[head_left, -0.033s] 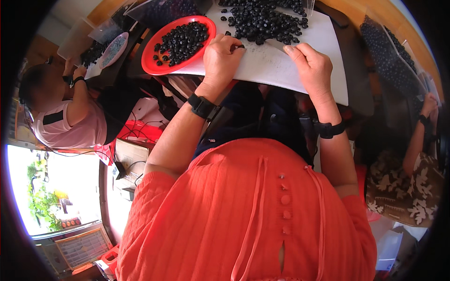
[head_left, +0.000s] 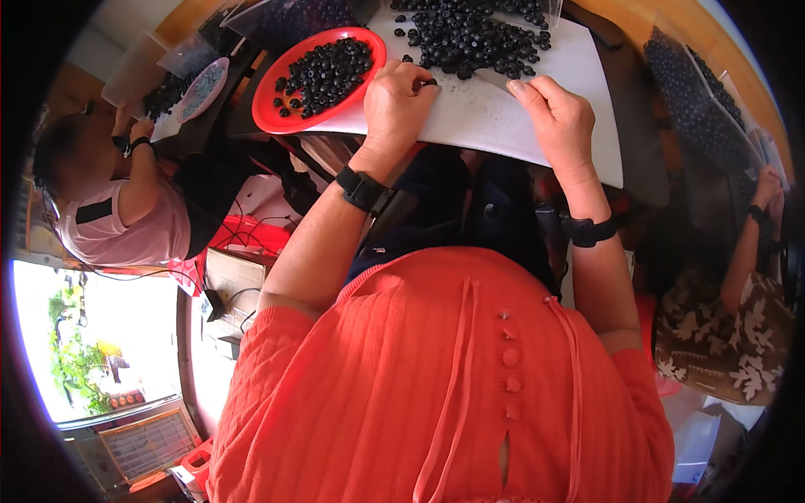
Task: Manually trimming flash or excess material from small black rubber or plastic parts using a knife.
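White board covers the worktop, with a heap of small black ring-shaped pieces at its far edge. Left hand pinches one black piece between its fingertips, just beside a red plate full of the same pieces. Right hand presses a flat grey tool to the board, fingers curled around it

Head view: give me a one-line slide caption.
Left hand pinches a small black ring on a white board; right hand rests near the ring pile, red plate alongside.
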Action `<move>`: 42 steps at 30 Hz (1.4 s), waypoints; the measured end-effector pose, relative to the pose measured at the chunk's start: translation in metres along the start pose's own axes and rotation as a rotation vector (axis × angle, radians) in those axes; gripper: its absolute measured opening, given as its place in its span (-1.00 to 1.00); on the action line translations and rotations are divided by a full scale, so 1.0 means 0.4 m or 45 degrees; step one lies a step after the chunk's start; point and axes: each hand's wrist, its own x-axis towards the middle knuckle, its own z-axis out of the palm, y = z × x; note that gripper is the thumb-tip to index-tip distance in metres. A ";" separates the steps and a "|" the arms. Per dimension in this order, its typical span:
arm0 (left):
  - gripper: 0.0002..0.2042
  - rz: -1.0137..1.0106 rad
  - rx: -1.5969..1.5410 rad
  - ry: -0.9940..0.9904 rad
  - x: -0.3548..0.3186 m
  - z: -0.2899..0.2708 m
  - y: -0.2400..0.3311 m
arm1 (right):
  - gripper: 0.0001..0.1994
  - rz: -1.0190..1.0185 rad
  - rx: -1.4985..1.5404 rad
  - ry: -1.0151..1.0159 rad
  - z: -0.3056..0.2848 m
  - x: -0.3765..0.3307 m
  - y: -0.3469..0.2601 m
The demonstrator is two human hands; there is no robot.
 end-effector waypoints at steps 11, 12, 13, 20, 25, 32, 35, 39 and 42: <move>-0.84 0.058 0.141 0.100 0.002 0.014 -0.001 | -0.64 -0.055 0.007 0.022 0.009 -0.004 0.007; -0.85 0.043 0.140 0.098 0.002 0.013 0.000 | -0.64 -0.054 -0.006 0.020 0.009 -0.005 0.008; -0.86 0.027 0.140 0.097 0.002 0.012 0.001 | -0.64 -0.052 -0.007 0.021 0.009 -0.005 0.008; -0.92 -0.024 -0.035 0.040 -0.002 0.004 0.002 | -0.64 -0.040 -0.044 -0.001 0.004 -0.003 0.000; -0.84 0.044 0.137 0.074 0.002 0.008 0.005 | -0.64 -0.045 -0.060 -0.005 0.006 -0.004 0.008; -0.83 -0.089 0.150 -0.008 0.001 0.012 0.019 | -0.64 -0.040 -0.055 -0.002 0.006 -0.007 0.004; -0.79 0.008 0.208 0.039 -0.003 0.013 0.014 | -0.63 -0.029 -0.073 -0.019 0.009 -0.007 0.009; -0.85 0.031 0.195 0.080 -0.004 0.009 0.024 | -0.62 -0.065 -0.117 0.003 -0.002 -0.003 -0.001; -0.91 0.069 0.212 0.124 -0.002 0.017 0.006 | -0.62 -0.039 -0.098 -0.012 0.006 -0.002 0.000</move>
